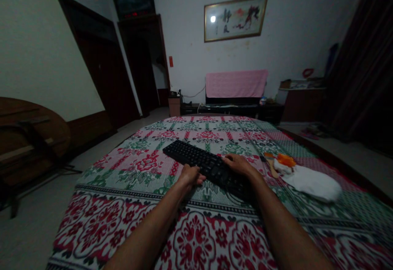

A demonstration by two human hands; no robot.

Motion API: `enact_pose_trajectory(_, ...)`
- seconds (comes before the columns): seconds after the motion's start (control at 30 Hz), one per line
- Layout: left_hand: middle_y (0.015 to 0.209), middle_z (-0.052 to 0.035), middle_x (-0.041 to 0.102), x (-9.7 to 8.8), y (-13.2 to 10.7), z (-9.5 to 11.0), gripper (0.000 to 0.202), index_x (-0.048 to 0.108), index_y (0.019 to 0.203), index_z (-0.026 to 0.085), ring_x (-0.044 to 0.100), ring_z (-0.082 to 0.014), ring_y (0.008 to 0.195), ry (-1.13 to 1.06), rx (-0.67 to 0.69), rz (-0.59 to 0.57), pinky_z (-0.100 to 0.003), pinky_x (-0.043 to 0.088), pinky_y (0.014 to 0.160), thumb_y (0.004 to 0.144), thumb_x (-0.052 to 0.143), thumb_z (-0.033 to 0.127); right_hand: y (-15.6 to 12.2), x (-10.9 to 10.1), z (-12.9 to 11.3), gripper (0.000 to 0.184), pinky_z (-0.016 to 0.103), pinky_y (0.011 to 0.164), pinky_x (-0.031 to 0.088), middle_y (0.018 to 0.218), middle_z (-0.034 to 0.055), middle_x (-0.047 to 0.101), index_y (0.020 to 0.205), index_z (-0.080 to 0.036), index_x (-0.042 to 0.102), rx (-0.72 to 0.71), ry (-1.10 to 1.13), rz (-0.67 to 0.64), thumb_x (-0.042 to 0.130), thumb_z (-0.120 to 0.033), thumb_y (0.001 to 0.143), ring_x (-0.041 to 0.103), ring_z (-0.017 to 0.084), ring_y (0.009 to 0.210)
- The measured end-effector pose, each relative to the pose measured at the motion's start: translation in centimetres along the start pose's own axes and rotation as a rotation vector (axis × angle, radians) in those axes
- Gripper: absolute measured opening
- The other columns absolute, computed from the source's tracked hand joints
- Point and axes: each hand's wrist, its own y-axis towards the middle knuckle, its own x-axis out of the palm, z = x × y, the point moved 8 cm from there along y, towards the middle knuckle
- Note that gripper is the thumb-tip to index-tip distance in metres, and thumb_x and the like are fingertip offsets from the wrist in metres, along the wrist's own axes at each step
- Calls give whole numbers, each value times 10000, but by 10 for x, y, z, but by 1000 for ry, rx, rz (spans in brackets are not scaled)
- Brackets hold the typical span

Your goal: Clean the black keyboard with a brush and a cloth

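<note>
A black keyboard (190, 154) lies at a slant over the patterned cloth (147, 165), its far end pointing left. At its near long edge, my left hand (190, 175) is closed, with the thumb over the edge and the fingers curled below. My right hand (238, 164) holds the opposite long edge, and its forearm passes over the right end of the keyboard. To the right of that hand lie a flat brush (271, 166) with a wooden handle, a crumpled orange piece (286, 160) and a white cloth bundle (316, 184).
The patterned cloth covers a wide bed-like surface. Beyond it stand a low dark cabinet (190, 109) and a pink cloth (236, 83) draped over a dark panel. A folded round table (33, 135) leans at the left, near a doorway (139, 65). Dark curtains (359, 57) hang at the right.
</note>
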Motion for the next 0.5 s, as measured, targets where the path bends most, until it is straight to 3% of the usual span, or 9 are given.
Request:
enact_pose_trajectory(0.3, 720, -88, 602, 33, -7, -13, 133, 479, 840, 113, 638, -154, 643, -118, -59, -25, -211, 495, 489, 716, 529, 113, 8, 4, 10, 412, 312, 815, 405, 1045, 128, 658, 1047, -168, 628, 47, -112, 96, 478, -463, 803, 593, 253, 979)
enact_pose_trajectory(0.5, 745, -107, 641, 24, -4, -7, 85, 542, 769, 98, 633, -143, 597, 106, -74, -222, -208, 461, 451, 745, 483, 154, 7, 6, 11, 419, 324, 853, 391, 1092, 131, 639, 1094, -165, 600, 37, -118, 94, 464, -446, 814, 574, 255, 1026)
